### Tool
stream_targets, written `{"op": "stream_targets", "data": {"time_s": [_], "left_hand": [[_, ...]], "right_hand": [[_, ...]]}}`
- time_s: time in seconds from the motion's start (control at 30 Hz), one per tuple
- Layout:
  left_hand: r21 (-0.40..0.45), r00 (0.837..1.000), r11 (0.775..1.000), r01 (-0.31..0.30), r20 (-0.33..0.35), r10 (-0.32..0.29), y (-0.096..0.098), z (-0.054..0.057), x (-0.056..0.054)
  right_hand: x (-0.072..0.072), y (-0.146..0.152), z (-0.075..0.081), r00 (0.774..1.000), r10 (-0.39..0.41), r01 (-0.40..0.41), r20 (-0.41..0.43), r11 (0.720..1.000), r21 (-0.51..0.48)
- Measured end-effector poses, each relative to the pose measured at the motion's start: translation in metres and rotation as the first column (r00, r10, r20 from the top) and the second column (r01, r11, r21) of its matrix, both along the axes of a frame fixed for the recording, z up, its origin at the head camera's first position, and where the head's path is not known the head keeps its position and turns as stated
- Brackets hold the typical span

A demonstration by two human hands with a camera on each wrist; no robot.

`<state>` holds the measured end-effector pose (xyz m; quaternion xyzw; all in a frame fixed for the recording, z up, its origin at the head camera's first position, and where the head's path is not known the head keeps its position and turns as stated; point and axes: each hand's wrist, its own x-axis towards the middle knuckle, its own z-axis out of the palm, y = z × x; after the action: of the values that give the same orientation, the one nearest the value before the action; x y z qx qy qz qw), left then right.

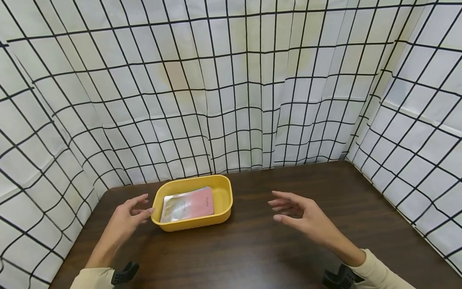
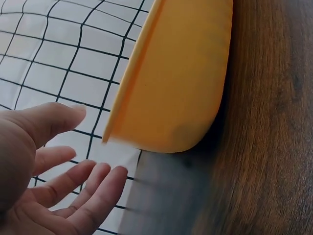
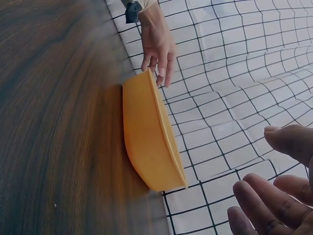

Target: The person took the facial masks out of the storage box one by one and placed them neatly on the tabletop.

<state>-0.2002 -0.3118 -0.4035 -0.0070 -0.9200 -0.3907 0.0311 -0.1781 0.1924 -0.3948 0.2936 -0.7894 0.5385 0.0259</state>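
A yellow plastic basket (image 1: 225, 214) with rounded corners stands on the dark table, left of the middle. Inside it lies a flat, shiny packet (image 1: 195, 204), pink at one end and silvery at the other, with a sliver of blue showing behind it. My left hand (image 1: 129, 218) is at the basket's left end, thumb tip right at the rim, fingers relaxed and holding nothing. In the left wrist view its spread fingers show beside the basket's outer wall (image 2: 176, 73). Over the table to the right hovers my right hand (image 1: 303, 214), fingers loosely extended, with nothing in them.
The dark wood-grain table (image 1: 274, 257) runs back to a white curtain (image 1: 231, 100) with a black grid, which also closes off both sides. Black straps with small devices sit on both wrists, below the light sleeves (image 1: 382, 271).
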Motion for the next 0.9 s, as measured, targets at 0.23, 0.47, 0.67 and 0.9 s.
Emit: {"op": "stream_targets", "data": {"time_s": [0.23, 0.47, 0.67, 0.9], "left_hand": [[0.172, 0.993, 0.985, -0.002, 0.117, -0.018, -0.003, -0.006, -0.007], [0.291, 0.986, 0.956, -0.032, 0.168, -0.019, -0.004, -0.010, -0.014], [0.346, 0.976, 0.936, -0.056, 0.217, -0.022, -0.005, -0.014, -0.017], [0.399, 0.965, 0.912, -0.096, 0.262, -0.013, -0.005, -0.011, -0.019]], "right_hand": [[-0.003, -0.003, 0.001, 1.000, 0.012, -0.012, 0.021, 1.000, 0.009], [-0.007, -0.012, -0.002, 0.999, 0.021, -0.021, 0.036, 1.000, 0.016], [-0.012, -0.020, -0.003, 0.996, 0.027, -0.028, 0.081, 0.999, 0.017], [-0.020, -0.030, -0.007, 0.994, 0.063, -0.064, 0.092, 0.998, 0.004]]}}
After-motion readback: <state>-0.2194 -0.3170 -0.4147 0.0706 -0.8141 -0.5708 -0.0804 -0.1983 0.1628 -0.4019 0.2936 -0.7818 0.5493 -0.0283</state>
